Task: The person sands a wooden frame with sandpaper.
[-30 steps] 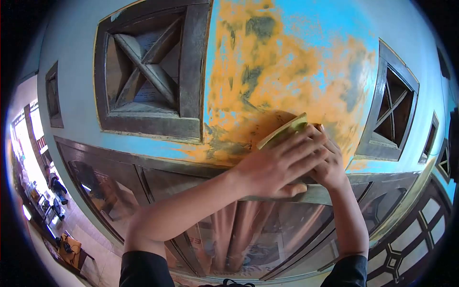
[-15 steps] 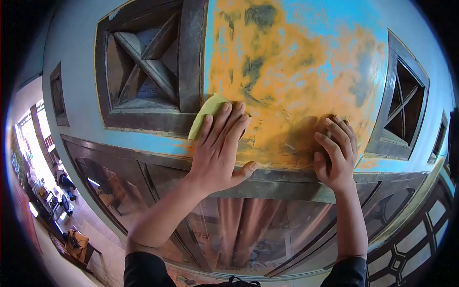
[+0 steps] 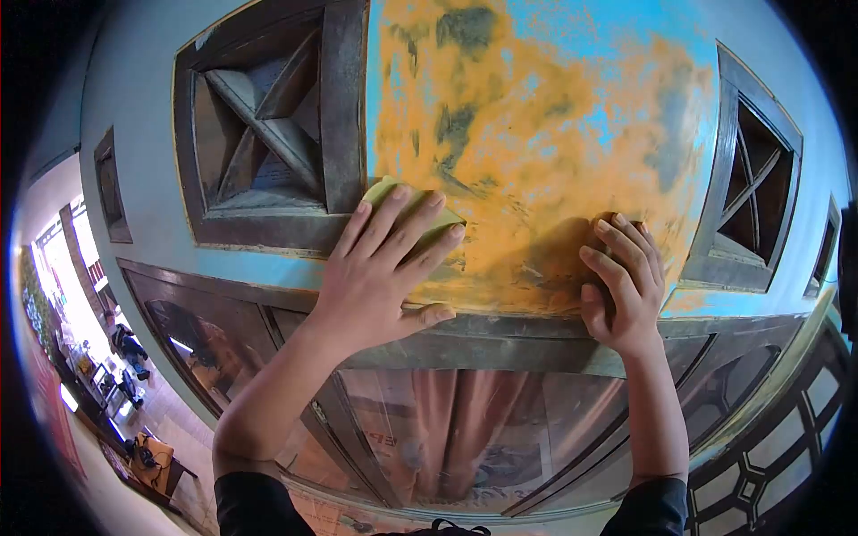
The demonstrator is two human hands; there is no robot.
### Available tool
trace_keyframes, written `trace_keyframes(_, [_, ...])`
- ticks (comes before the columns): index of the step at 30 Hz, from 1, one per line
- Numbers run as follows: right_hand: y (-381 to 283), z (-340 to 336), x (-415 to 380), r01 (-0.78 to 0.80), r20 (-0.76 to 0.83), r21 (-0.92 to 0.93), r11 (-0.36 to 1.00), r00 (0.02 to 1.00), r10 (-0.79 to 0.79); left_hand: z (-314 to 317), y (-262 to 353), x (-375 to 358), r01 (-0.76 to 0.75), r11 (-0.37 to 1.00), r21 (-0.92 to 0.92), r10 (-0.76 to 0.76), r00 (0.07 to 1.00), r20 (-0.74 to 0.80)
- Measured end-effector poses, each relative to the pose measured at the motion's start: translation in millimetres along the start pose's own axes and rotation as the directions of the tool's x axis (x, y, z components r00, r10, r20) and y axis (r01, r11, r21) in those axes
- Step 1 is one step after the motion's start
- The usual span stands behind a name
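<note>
The wall panel (image 3: 536,170) shows patchy orange, bright blue and dark grey areas. My left hand (image 3: 384,263) lies with fingers spread over a yellow-green sheet (image 3: 420,219), pressing it against the panel's lower left part, beside the wooden vent frame. The sheet's upper edge shows above and between the fingers; the rest is under the hand. Farther right, my right hand (image 3: 626,281) rests its fingertips on the panel's lower right part. Its fingers are slightly bent and apart, with nothing seen in them.
Dark wooden vents with crossed bars stand at left (image 3: 259,125) and right (image 3: 755,183). Below runs a wooden ledge (image 3: 483,344) above glass panes with curtains behind. At far left are a person (image 3: 128,344) and an orange-brown chair (image 3: 154,464).
My left hand has shifted a little left and its fingers lean more to the right. The sheet's corner now shows right of the fingers. My right hand stays nearly in place.
</note>
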State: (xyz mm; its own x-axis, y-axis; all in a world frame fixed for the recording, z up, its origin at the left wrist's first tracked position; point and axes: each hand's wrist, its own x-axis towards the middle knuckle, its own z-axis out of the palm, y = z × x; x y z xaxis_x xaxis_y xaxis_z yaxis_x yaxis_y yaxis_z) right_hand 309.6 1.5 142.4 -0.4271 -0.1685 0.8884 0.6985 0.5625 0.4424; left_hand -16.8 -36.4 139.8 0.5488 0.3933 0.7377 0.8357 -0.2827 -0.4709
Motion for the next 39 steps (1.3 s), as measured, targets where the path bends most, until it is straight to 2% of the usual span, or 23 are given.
trace_keyframes(3, [0,0,1,0.003,-0.003,0.001,1.000,1.000,-0.003,6,-4,1,-0.002,1.000,0.006,0.003,0.999,-0.049])
trace_keyframes(6, [-1,0,1,0.007,-0.005,-0.008,1.000,1.000,-0.007,13,-4,0,0.031,0.999,0.034,-0.029,0.999,-0.034])
trace_keyframes(12, [-2,1,0,0.008,-0.008,-0.003,1.000,1.000,-0.008,24,14,-5,0.023,0.999,-0.039,-0.026,0.997,-0.071])
trace_keyframes(13, [-2,1,-1,0.006,-0.006,-0.003,1.000,1.000,-0.006,31,25,-10,-0.029,0.994,-0.103,0.026,0.999,-0.026])
trace_keyframes(16, [-3,1,-1,0.009,-0.008,-0.007,1.000,1.000,-0.009,32,39,-10,-0.155,0.987,-0.045,0.155,0.988,-0.005])
trace_keyframes(17, [-2,0,-1,0.005,-0.010,-0.006,1.000,1.000,-0.005,26,29,-5,-0.125,0.989,-0.082,0.129,0.991,0.040])
trace_keyframes(20, [-2,1,-1,-0.006,-0.009,0.000,1.000,1.000,0.006,13,14,14,0.066,0.997,0.051,-0.063,0.996,-0.059])
trace_keyframes(21, [-3,1,-1,-0.012,-0.007,-0.006,1.000,1.000,0.012,19,22,15,0.079,0.992,0.100,-0.072,0.995,-0.063])
trace_keyframes(24, [-3,1,-1,-0.014,-0.005,-0.009,1.000,1.000,0.014,45,64,4,-0.156,0.987,-0.047,0.151,0.984,-0.092])
trace_keyframes(25, [-3,1,-1,-0.011,-0.005,-0.008,1.000,1.000,0.011,46,63,6,-0.170,0.985,-0.033,0.166,0.980,-0.108])
trace_keyframes(29, [-2,1,-4,-0.026,-0.005,-0.001,1.000,1.000,0.026,15,30,37,0.011,1.000,-0.011,-0.012,0.993,-0.116])
trace_keyframes(33, [-1,2,-4,-0.043,-0.036,0.010,0.999,0.998,0.043,33,72,42,-0.106,0.992,-0.071,0.099,0.991,-0.094])
trace_keyframes(36, [1,1,-6,-0.055,-0.057,0.043,0.998,0.997,0.058,22,62,61,-0.138,0.976,-0.166,0.117,0.985,-0.128])
trace_keyframes(39, [3,2,-9,-0.076,-0.082,0.063,0.995,0.993,0.081,14,55,72,-0.006,0.974,-0.227,-0.047,0.972,-0.228])
